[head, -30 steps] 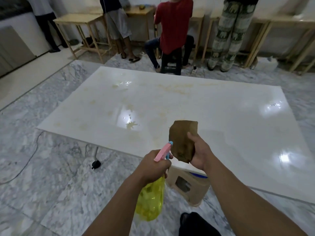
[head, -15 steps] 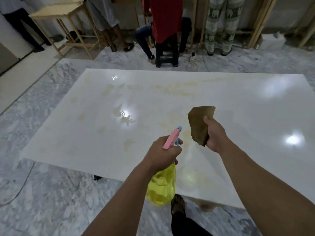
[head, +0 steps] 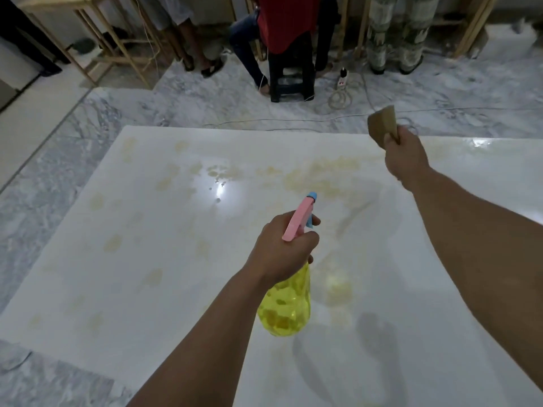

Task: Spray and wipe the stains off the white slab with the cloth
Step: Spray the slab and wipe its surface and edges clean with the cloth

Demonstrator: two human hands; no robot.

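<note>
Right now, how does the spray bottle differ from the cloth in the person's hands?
The spray bottle is see-through yellow with a pink trigger; the cloth is dull brown and opaque. The bottle is in the left hand, low and near the camera; the cloth is in the right hand, raised toward the white slab's far edge. The bottle is rigid, the cloth folded. Both are held clear of the slab.
</note>
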